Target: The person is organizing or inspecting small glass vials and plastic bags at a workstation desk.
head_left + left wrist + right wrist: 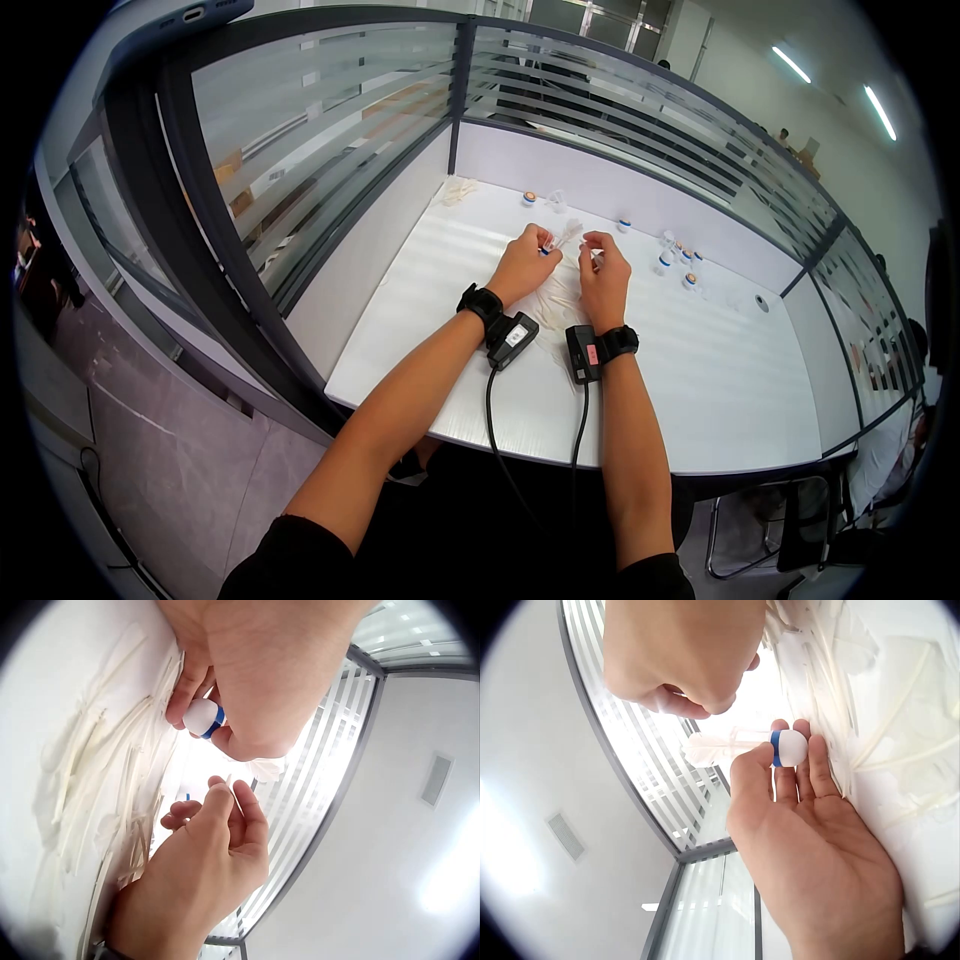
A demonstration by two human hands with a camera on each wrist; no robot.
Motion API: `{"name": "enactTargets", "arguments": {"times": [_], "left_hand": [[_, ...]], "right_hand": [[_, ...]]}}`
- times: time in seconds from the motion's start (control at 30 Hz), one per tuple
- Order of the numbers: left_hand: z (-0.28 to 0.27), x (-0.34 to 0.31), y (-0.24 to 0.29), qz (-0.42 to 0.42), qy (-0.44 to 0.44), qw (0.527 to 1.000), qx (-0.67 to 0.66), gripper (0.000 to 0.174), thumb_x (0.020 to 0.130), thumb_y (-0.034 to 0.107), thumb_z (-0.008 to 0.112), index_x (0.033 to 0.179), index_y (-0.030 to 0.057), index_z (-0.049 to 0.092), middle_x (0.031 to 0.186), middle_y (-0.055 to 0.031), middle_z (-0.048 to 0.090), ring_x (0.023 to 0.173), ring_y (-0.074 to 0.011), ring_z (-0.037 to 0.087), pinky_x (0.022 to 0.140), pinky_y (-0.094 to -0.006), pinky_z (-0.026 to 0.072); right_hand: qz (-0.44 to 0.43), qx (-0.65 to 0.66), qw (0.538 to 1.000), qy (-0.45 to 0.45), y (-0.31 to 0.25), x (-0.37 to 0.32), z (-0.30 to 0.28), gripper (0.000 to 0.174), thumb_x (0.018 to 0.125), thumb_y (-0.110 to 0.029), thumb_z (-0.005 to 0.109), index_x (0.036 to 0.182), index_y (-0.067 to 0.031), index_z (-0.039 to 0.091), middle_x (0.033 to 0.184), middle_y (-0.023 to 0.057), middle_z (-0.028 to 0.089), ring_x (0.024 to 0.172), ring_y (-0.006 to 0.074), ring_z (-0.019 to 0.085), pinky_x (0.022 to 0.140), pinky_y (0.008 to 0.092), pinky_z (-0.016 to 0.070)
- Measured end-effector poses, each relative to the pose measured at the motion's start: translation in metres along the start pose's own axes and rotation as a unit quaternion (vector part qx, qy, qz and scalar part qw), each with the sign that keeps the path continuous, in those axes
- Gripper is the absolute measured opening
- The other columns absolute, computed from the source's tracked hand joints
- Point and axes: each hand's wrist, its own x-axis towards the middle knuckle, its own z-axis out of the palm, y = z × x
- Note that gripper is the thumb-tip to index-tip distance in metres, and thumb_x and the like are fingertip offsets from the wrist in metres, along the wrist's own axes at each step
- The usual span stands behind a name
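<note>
My left hand [522, 268] holds a white rounded shuttlecock base [791, 748] with a blue band, gripped between thumb and fingers. From its banded side, a pale feather [709, 748] stands out toward the glass partition in the right wrist view. Facing it, my right hand [606, 285] has thumb and forefinger pinched together on a slim pale feather quill [229, 781], of which only a short tip shows. Loose white feathers [97, 772] lie on the table under and beside both hands.
On the white table [410, 330], several blue-banded shuttlecock bases [690, 281] stand at the right, one more base [529, 199] at the back. A feather bunch [459, 191] lies in the far left corner, a small grey roll [762, 303] at the right. Partitions [620, 180] enclose the table.
</note>
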Motion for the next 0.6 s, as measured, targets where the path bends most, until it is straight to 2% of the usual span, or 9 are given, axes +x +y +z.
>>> {"name": "enactTargets", "arguments": {"times": [0.6], "left_hand": [[-0.0006,-0.0006,0.0013,0.001,0.001,1.0,0.004,0.042,0.091,0.02,0.068,0.121,-0.0065,0.057,0.114,-0.0172,0.069,0.091,-0.0219,0.069,0.076,-0.0339,0.0577]], "right_hand": [[-0.011,0.009,1.0,0.002,0.0017,-0.0006,0.0014,0.017,0.095,-0.002,0.063,0.111,0.0027,0.065,0.094,0.0166,0.072,0.056,0.017,0.057,0.057,0.033,0.0471]]}}
